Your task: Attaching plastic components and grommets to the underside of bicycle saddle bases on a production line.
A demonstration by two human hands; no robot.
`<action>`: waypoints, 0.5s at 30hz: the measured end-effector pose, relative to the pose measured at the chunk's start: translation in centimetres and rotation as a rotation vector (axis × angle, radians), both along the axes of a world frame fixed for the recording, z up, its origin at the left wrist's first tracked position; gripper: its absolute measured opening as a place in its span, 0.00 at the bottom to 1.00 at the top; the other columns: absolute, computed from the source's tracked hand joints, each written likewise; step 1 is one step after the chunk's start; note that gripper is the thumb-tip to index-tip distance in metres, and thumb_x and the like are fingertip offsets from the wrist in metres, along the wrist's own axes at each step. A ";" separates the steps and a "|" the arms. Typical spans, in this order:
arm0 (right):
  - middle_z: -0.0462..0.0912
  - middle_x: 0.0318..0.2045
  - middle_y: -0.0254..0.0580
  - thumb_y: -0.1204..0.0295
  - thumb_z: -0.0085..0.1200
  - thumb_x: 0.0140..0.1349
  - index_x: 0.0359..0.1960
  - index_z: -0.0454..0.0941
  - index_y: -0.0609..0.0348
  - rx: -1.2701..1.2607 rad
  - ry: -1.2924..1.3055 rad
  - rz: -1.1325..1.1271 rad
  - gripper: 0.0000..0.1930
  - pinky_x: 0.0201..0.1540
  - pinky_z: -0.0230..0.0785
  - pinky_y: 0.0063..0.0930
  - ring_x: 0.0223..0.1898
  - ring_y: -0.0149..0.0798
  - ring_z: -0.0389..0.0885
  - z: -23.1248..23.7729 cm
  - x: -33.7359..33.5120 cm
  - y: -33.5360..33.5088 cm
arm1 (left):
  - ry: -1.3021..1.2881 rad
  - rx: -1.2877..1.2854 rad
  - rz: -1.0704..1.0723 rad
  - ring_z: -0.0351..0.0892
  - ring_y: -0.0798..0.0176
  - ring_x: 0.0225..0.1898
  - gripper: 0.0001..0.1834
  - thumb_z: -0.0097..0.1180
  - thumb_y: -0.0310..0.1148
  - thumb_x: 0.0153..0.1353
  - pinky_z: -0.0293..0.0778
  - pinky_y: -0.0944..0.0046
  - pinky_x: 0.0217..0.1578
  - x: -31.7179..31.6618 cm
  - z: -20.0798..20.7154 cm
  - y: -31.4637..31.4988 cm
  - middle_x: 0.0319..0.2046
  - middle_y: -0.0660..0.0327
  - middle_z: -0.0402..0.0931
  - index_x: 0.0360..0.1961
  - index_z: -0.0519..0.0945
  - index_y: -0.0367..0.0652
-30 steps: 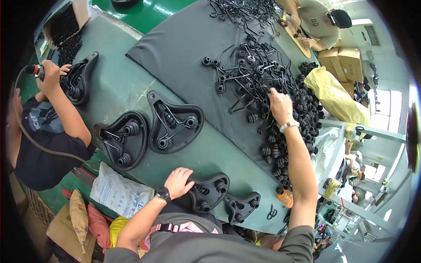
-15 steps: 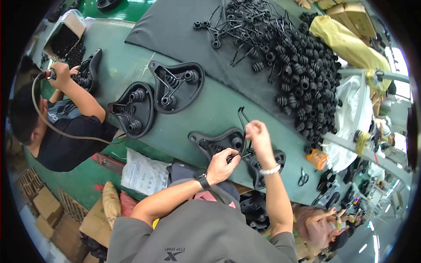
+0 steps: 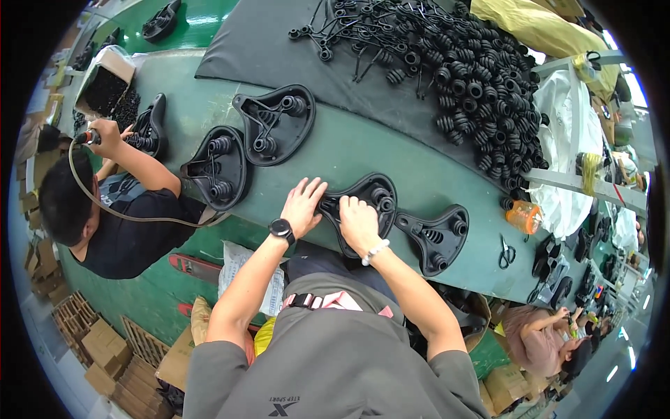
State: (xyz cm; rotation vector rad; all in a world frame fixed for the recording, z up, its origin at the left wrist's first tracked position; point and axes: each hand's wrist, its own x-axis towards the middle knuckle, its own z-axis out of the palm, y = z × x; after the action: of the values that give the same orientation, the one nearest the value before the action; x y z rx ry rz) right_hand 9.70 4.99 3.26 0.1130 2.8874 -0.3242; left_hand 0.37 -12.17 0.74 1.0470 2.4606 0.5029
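Observation:
An upturned black bicycle saddle [image 3: 386, 187] lies in front of me at the table's near edge, its wide end with black springs facing away to the right. My right hand [image 3: 359, 222], with a beaded bracelet, is closed over the saddle's middle; what its curled fingers grip is hidden. My left hand [image 3: 303, 208], wearing a watch, lies against the narrow nose end with fingers stretched out. Just right of it rests another upturned saddle [image 3: 457, 244] with springs. Two more upturned saddles, one upper [image 3: 299, 129] and one lower [image 3: 234, 164], carry wire frames and springs to the left.
A pile of black springs [image 3: 481, 91] and wire frames [image 3: 377, 31] covers a dark mat [image 3: 244, 52]. Scissors [image 3: 507, 253] and an orange container [image 3: 523, 216] lie at right. On the left a co-worker [image 3: 129, 209] holds a corded tool [image 3: 87, 137] at another saddle.
The wire frame my right hand held up is no longer visible in the air. Both hands have come down onto the saddle, and my left hand has shifted left and straightened its fingers.

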 end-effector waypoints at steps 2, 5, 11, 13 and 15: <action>0.81 0.35 0.43 0.71 0.58 0.61 0.44 0.76 0.60 0.022 0.050 0.007 0.12 0.39 0.78 0.36 0.38 0.43 0.85 -1.2 -0.4 -1.1 | -0.031 -0.061 -0.064 0.63 0.40 0.71 0.45 0.73 0.30 0.48 0.66 0.46 0.69 -0.9 -0.8 0.0 0.71 0.55 0.66 0.71 0.68 0.47; 0.81 0.35 0.42 0.71 0.57 0.61 0.44 0.76 0.60 0.012 0.057 0.028 0.11 0.40 0.78 0.35 0.37 0.42 0.84 -1.3 -0.5 -1.1 | -0.145 -0.021 -0.066 0.71 0.43 0.66 0.40 0.72 0.30 0.50 0.74 0.49 0.64 -1.5 -1.3 -0.2 0.66 0.58 0.74 0.67 0.73 0.48; 0.80 0.35 0.42 0.71 0.57 0.60 0.44 0.76 0.60 -0.012 0.091 0.063 0.12 0.40 0.77 0.35 0.37 0.41 0.83 -1.3 -0.4 -1.0 | -0.164 -0.038 -0.074 0.71 0.45 0.66 0.40 0.72 0.31 0.50 0.76 0.49 0.63 -1.8 -1.3 -0.2 0.66 0.60 0.73 0.68 0.72 0.49; 0.80 0.35 0.42 0.71 0.57 0.60 0.44 0.76 0.60 -0.024 0.082 0.054 0.12 0.40 0.77 0.35 0.37 0.41 0.83 -1.6 -0.5 -1.2 | -0.170 -0.052 -0.082 0.71 0.45 0.66 0.40 0.72 0.31 0.50 0.76 0.49 0.63 -1.8 -1.2 0.0 0.66 0.60 0.73 0.68 0.72 0.49; 0.80 0.35 0.42 0.71 0.59 0.59 0.45 0.76 0.61 -0.085 0.144 -0.015 0.14 0.40 0.77 0.35 0.37 0.41 0.83 -2.0 -0.5 -2.0 | -0.176 -0.067 -0.093 0.71 0.45 0.65 0.40 0.73 0.32 0.50 0.76 0.49 0.63 -1.7 -1.3 0.1 0.66 0.60 0.73 0.67 0.73 0.49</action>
State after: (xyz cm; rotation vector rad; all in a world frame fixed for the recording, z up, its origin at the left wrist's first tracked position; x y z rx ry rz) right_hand 9.19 3.02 1.21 0.0999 3.0101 -0.4759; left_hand -1.36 -12.09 -0.54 1.0390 2.2485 0.4593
